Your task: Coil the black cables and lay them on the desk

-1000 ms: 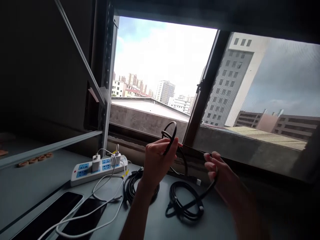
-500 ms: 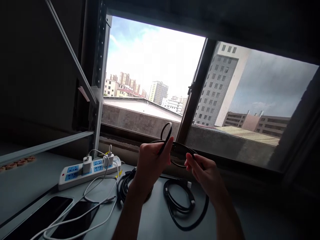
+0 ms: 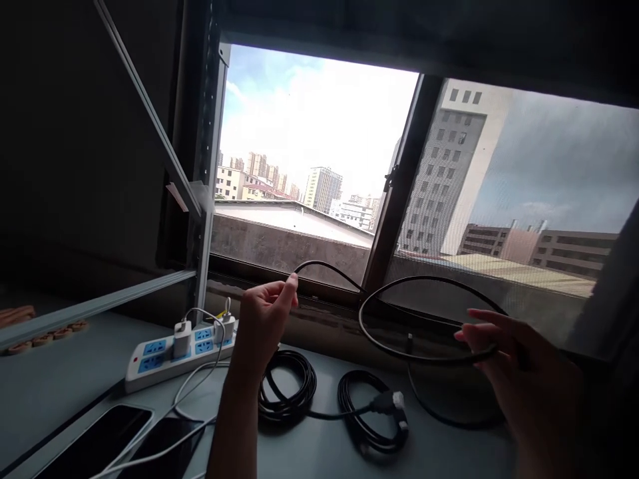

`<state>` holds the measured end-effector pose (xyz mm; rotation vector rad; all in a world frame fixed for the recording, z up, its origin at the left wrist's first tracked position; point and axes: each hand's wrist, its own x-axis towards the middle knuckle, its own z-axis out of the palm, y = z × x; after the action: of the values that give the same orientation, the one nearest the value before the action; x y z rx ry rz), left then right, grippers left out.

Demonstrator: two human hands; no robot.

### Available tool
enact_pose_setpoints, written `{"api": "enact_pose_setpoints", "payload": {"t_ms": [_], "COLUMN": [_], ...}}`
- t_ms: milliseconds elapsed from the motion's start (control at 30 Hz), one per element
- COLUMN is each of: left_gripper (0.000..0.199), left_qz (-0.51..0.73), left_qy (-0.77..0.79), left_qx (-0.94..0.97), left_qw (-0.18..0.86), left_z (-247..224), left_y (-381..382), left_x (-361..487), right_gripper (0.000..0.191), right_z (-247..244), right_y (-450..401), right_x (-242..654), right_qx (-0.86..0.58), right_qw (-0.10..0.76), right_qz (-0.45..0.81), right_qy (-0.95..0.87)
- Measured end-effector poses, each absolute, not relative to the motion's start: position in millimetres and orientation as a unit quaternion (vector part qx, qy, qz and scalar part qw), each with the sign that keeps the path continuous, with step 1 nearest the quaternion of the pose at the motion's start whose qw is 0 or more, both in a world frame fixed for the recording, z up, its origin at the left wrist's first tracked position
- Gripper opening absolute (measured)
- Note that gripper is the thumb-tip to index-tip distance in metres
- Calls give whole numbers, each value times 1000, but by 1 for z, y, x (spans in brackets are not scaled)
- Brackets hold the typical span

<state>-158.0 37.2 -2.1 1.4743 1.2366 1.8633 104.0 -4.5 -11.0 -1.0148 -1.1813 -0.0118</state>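
Window (image 3: pixel 410 166) behind; left hand (image 3: pixel 264 319) pinching black cable (image 3: pixel 424 360), right hand (image 3: pixel 524 372) gripping it (looped between).

1. My right hand (image 3: pixel 519 366) is dark and blurred; I can't tell how tightly it closes on the cable (image 3: pixel 429 360).
2. The wrist below my left hand (image 3: pixel 264 319) hides the power strip's (image 3: pixel 204 340) end and one edge of the coil (image 3: pixel 287 412).
3. The bottom edge cuts off both phones (image 3: pixel 97 439).
4. The farthest buildings (image 3: pixel 257 163) are too small to make out.
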Motion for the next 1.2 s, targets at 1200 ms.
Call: {"api": "enact_pose_setpoints", "payload": {"t_ms": [1200], "left_gripper": [43], "left_qz": [468], "left_qy": [437], "left_qx": [636], "left_qw": [430], "left_z": [4], "left_y": [27], "left_x": [-140], "right_gripper": [16], "right_z": [-12], "right_y": [-26], "right_x": [107], "right_qx": [-377], "right_qw": [723], "right_qz": [-67], "right_qy": [-576]}}
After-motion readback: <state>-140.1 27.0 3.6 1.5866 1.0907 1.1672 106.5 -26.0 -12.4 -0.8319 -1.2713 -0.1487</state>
